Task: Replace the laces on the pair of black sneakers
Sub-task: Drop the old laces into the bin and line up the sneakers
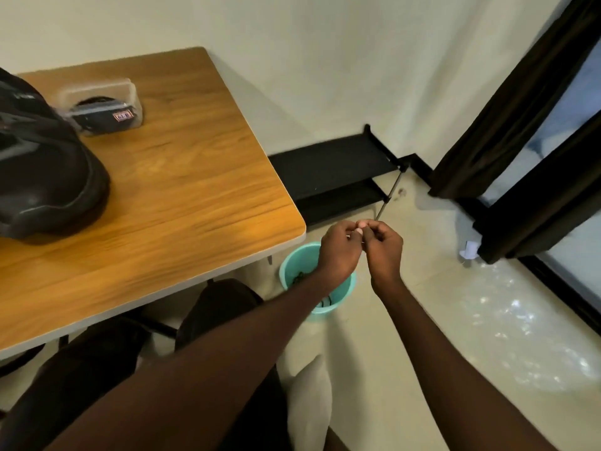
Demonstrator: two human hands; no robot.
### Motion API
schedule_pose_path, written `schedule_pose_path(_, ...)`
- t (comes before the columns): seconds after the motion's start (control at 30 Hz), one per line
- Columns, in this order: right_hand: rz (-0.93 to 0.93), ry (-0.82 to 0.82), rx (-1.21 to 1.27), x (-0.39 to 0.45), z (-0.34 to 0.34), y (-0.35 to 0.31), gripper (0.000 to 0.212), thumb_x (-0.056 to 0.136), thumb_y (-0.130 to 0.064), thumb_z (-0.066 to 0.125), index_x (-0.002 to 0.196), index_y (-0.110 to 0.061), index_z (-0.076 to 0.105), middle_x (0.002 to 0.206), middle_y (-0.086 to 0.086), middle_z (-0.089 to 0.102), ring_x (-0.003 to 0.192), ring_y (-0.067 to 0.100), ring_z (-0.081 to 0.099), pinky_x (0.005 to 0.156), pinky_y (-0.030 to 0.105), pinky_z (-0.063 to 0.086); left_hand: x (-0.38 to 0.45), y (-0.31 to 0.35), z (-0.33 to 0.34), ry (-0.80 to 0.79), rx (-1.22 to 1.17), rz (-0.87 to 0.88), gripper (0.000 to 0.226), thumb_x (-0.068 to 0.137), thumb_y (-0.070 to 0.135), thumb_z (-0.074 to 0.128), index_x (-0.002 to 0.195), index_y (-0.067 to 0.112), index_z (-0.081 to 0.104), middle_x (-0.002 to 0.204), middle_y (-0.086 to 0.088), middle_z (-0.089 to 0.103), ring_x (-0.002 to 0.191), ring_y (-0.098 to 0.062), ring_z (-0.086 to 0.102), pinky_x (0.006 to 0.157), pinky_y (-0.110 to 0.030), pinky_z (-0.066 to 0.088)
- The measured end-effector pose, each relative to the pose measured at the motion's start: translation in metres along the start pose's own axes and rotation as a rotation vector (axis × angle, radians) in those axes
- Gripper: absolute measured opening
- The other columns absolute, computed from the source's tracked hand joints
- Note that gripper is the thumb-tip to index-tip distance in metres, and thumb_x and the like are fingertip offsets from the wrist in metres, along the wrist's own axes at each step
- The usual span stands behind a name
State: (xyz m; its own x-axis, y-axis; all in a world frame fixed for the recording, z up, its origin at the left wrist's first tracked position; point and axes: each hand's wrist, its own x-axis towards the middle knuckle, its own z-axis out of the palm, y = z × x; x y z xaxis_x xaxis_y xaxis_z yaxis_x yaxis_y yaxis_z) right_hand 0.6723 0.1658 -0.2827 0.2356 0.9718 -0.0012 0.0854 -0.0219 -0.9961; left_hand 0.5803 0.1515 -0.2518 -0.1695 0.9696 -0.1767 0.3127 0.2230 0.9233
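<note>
Above the teal bin (pixel 286 271), which stands on the floor just past the corner of the wooden surface (pixel 182 177), the left hand (pixel 338 252) and right hand (pixel 385 252) meet with their fingers (pixel 359 230) curled and the tips pinched together. What they pinch is too small to make out (possibly a scrap or a lace tip), so I cannot tell what, if anything, they hold. Dark strands lie inside the bin, perhaps old laces.

One black sneaker (pixel 45 177) sits on the surface, well to the left of the bin and apart from both hands; a second sneaker cannot be told from this view. Beyond the sneaker stands a clear plastic box (pixel 100 105) with a dark thing inside.

Risks, as I judge them: anything released here falls into the bin, so a needed piece could be lost among the discards. Both arms are stretched away from the surface, and swinging back could knock the sneaker toward its edge.

A small red-bordered label (pixel 121 116) shows on the thing in the box; its characters are too blurred to read. No other writing is legible.
</note>
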Motion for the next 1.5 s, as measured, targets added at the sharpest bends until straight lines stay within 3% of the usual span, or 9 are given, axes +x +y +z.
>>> schedule_pose_path(0.1,-0.152,0.067,0.019,0.002,-0.015,-0.059,0.014,0.099,-0.001,0.062,0.105,0.002,0.074,0.095,0.013,0.076,0.085,0.011,0.072,0.077,0.022,0.056,-0.015,0.054,0.000,0.095,-0.110,0.118,0.021,0.106,0.024,0.054,0.120,0.018,0.068,0.119,-0.003,0.066,0.106,-0.015,0.063,0.091,-0.032,0.051)
schedule_pose_path(0.23,-0.343,0.111,0.037,-0.002,-0.019,-0.131,0.012,0.099,-0.007,0.065,0.105,0.001,0.072,0.097,0.017,0.075,0.090,0.019,0.072,0.085,0.035,0.059,-0.047,0.122,-0.020,0.169,-0.196,0.276,0.024,0.109,0.024,0.048,0.123,0.015,0.065,0.121,-0.002,0.059,0.099,-0.007,0.054,0.080,-0.008,0.038)
schedule_pose_path(0.43,-0.543,0.006,0.171,-0.031,0.044,-0.226,0.012,0.099,-0.009,0.066,0.109,-0.005,0.070,0.094,0.000,0.073,0.090,0.014,0.069,0.085,0.034,0.057,-0.067,0.160,-0.129,0.312,-0.087,0.642,0.027,0.105,0.018,0.051,0.129,0.010,0.061,0.127,-0.011,0.057,0.111,-0.029,0.062,0.097,-0.043,0.052)
schedule_pose_path(0.53,-0.599,-0.141,0.211,-0.058,0.108,-0.254,0.013,0.101,-0.010,0.064,0.110,-0.003,0.068,0.095,-0.004,0.073,0.090,0.009,0.070,0.081,0.025,0.056,-0.067,0.144,-0.218,0.427,0.101,0.787,0.030,0.102,0.020,0.052,0.129,0.009,0.061,0.124,-0.011,0.062,0.111,-0.028,0.062,0.094,-0.049,0.052)
schedule_pose_path(0.63,-0.572,-0.349,0.176,-0.080,0.172,-0.266,0.018,0.101,-0.017,0.067,0.114,-0.004,0.068,0.107,0.005,0.075,0.099,0.018,0.073,0.077,0.034,0.061,-0.076,0.110,-0.312,0.537,0.376,0.853,0.032,0.100,0.015,0.057,0.131,0.014,0.062,0.128,-0.005,0.065,0.119,-0.022,0.061,0.099,-0.052,0.049)
schedule_pose_path(0.8,-0.620,-0.657,-0.055,-0.122,0.281,-0.260,0.027,0.097,-0.029,0.071,0.124,-0.031,0.069,0.129,-0.016,0.067,0.119,0.000,0.061,0.093,0.027,0.057,-0.113,0.039,-0.459,0.889,0.698,0.528,0.042,0.099,0.031,0.059,0.140,0.026,0.056,0.151,-0.002,0.047,0.146,-0.023,0.039,0.116,-0.060,0.034)
schedule_pose_path(0.93,-0.711,-0.791,-0.241,-0.139,0.324,-0.244,0.040,0.090,-0.035,0.078,0.129,-0.041,0.068,0.143,-0.023,0.054,0.135,-0.005,0.046,0.106,0.024,0.044,-0.129,-0.003,-0.509,0.765,0.727,0.112,0.064,0.090,0.060,0.064,0.149,0.047,0.042,0.167,-0.001,0.018,0.153,-0.036,0.023,0.114,-0.066,0.034)
schedule_pose_path(1.07,-0.671,-0.720,-0.173,-0.143,0.346,-0.241,0.035,0.089,-0.023,0.081,0.122,-0.031,0.074,0.140,-0.019,0.058,0.130,-0.009,0.047,0.098,0.004,0.038,-0.124,-0.012,-0.529,0.627,0.435,0.131,0.064,0.090,0.047,0.071,0.149,0.044,0.046,0.164,0.001,0.025,0.140,-0.026,0.046,0.107,-0.038,0.046)
schedule_pose_path(1.5,-0.606,-0.662,-0.110,-0.138,0.440,-0.244,0.022,0.090,-0.023,0.079,0.111,-0.026,0.077,0.135,-0.021,0.056,0.116,-0.022,0.043,0.089,0.006,0.038,-0.095,-0.019,-0.596,0.567,0.347,0.100,0.063,0.086,0.036,0.072,0.145,0.042,0.049,0.159,0.002,0.029,0.135,-0.025,0.046,0.105,-0.043,0.052)
